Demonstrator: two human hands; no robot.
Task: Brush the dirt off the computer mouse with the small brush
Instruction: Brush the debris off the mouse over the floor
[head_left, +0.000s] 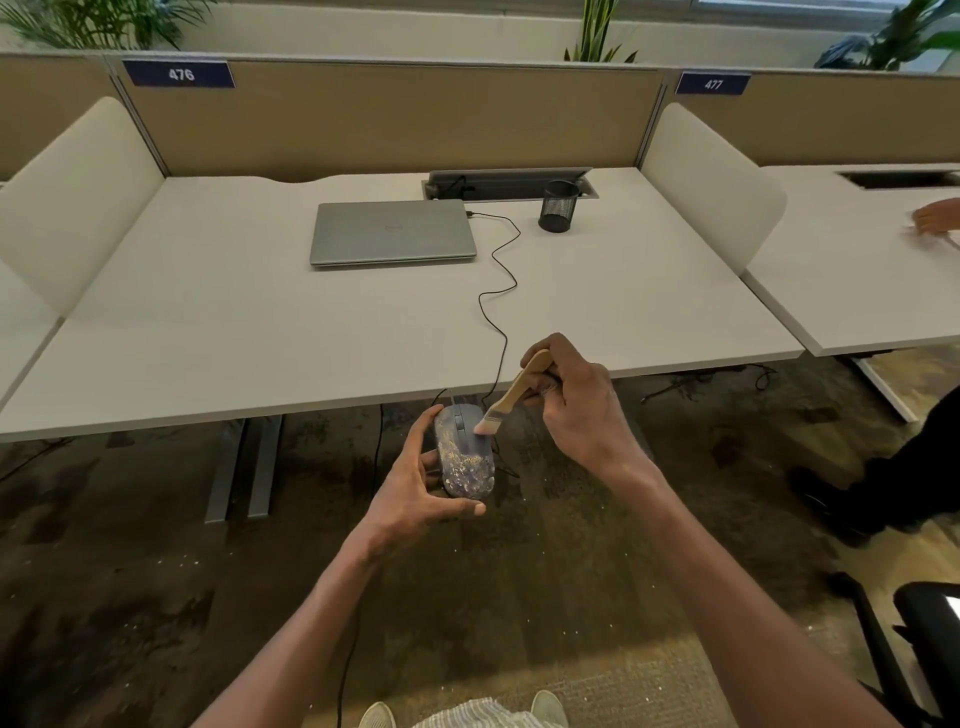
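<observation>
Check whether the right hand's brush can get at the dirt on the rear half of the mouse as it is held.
Probably yes. The left hand grips the mouse by its sides, top uncovered. The brush in the right hand already touches the front.

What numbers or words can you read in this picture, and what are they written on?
"476" on the blue sign fixed to the top of the left desk divider.
"477" on the blue sign fixed to the top of the right desk divider.
The logo on the closed laptop lid is too small and faint to read.
No text shows on the mouse or the small brush.
</observation>
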